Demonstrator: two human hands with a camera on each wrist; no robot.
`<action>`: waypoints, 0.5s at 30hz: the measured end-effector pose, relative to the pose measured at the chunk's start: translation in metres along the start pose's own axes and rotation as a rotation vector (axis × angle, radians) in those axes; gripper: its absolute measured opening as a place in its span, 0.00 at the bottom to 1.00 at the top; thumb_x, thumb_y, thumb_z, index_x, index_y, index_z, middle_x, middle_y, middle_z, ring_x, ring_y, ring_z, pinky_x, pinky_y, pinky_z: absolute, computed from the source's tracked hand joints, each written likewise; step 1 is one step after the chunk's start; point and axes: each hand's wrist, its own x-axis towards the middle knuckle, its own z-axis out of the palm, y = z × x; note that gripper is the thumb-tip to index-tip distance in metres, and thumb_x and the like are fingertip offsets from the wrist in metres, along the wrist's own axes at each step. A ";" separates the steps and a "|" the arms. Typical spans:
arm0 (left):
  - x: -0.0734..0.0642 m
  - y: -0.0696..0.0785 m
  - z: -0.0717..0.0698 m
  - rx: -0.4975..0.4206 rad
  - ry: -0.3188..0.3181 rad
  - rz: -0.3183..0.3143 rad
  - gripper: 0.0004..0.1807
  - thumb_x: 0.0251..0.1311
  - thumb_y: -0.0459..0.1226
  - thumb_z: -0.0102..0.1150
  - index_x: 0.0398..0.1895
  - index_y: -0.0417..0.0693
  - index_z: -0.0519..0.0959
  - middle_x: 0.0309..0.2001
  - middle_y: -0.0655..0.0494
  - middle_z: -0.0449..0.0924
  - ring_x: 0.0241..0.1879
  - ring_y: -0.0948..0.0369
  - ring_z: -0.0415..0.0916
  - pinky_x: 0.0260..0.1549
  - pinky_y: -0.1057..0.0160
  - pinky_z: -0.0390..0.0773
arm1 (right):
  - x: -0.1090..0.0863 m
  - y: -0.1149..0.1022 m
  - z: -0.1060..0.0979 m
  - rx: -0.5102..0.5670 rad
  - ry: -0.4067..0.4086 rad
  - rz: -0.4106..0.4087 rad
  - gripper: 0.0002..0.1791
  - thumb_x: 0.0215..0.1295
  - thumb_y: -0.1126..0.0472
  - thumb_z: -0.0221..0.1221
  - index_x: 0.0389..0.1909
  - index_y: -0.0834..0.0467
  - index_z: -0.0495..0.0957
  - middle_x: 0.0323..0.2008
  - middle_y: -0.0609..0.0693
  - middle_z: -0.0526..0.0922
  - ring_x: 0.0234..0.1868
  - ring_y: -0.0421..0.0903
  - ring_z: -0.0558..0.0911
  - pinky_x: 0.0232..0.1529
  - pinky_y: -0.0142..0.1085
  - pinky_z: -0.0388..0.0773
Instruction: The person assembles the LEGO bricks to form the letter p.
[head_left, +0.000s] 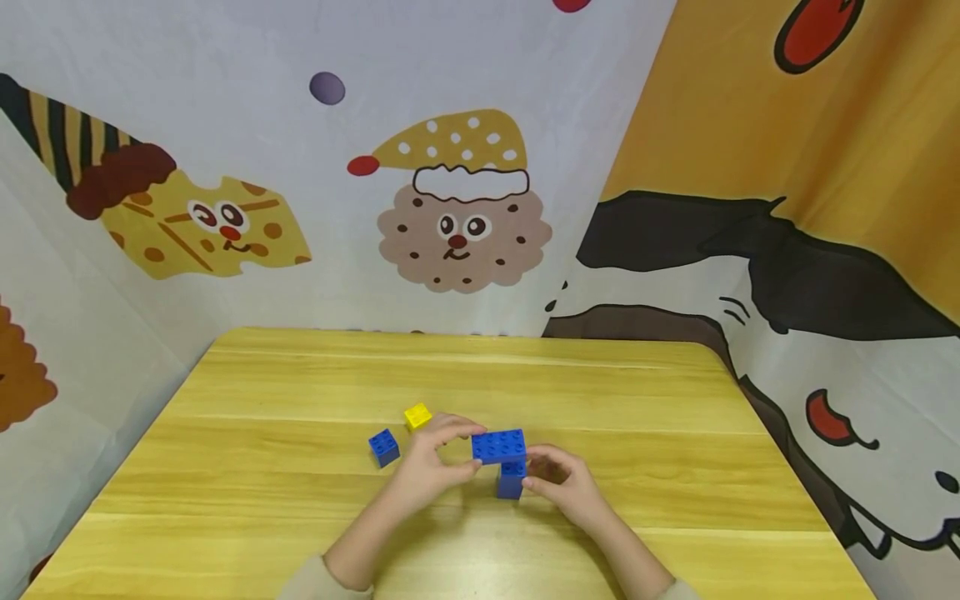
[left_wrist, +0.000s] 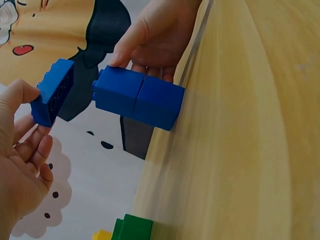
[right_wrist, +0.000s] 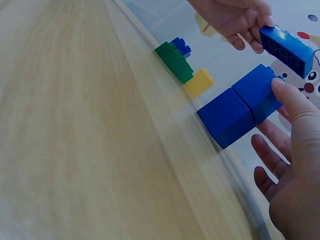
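Observation:
A long blue brick (head_left: 498,447) is pinched between the thumb and fingers of my left hand (head_left: 431,457), studs facing up. Close below its right end stands a stack of two blue bricks (head_left: 511,483), upright on the table. My right hand (head_left: 568,485) holds the stack's upper brick from the right, thumb and fingers on its sides. In the left wrist view a gap separates the long brick (left_wrist: 52,92) from the studs of the stack (left_wrist: 137,97). The hollow underside of the long brick (right_wrist: 287,50) shows in the right wrist view.
Left of my left hand, a small blue brick (head_left: 384,448) and a yellow brick (head_left: 417,417) sit on the wooden table (head_left: 247,500). A green brick (right_wrist: 174,62) near them appears in the wrist views. A printed cloth (head_left: 315,167) hangs behind the table.

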 end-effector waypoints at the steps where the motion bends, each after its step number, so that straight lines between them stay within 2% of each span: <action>1: 0.000 0.000 0.001 0.000 -0.004 -0.004 0.22 0.46 0.31 0.71 0.48 0.51 0.83 0.48 0.67 0.78 0.51 0.61 0.71 0.53 0.49 0.70 | 0.000 0.000 0.000 -0.005 0.001 0.005 0.17 0.57 0.77 0.62 0.49 0.70 0.76 0.39 0.60 0.81 0.39 0.55 0.79 0.39 0.39 0.79; 4: 0.002 -0.001 0.005 -0.006 -0.020 -0.007 0.22 0.46 0.31 0.71 0.48 0.49 0.83 0.48 0.68 0.78 0.52 0.62 0.71 0.53 0.50 0.69 | 0.000 0.002 0.000 -0.019 0.009 0.026 0.17 0.56 0.76 0.62 0.49 0.71 0.76 0.39 0.57 0.82 0.39 0.58 0.79 0.40 0.39 0.79; 8: 0.003 -0.001 0.009 -0.016 -0.041 0.002 0.22 0.47 0.31 0.71 0.49 0.46 0.82 0.48 0.66 0.78 0.52 0.60 0.71 0.54 0.47 0.69 | -0.002 0.016 -0.001 -0.024 0.019 0.036 0.18 0.57 0.75 0.63 0.50 0.68 0.77 0.40 0.52 0.83 0.40 0.52 0.80 0.41 0.39 0.79; 11: 0.004 -0.002 0.011 -0.011 -0.046 0.008 0.22 0.46 0.31 0.71 0.48 0.47 0.82 0.48 0.65 0.78 0.52 0.60 0.71 0.53 0.47 0.70 | -0.003 0.026 -0.002 -0.014 0.020 0.029 0.19 0.58 0.74 0.63 0.51 0.64 0.78 0.42 0.49 0.83 0.41 0.48 0.80 0.42 0.39 0.78; 15: 0.005 -0.003 0.014 -0.010 -0.055 0.009 0.22 0.46 0.31 0.71 0.48 0.49 0.82 0.48 0.64 0.78 0.51 0.60 0.71 0.53 0.48 0.71 | -0.003 0.028 -0.003 0.005 0.010 0.028 0.18 0.59 0.71 0.63 0.51 0.62 0.78 0.44 0.50 0.83 0.42 0.50 0.80 0.43 0.40 0.79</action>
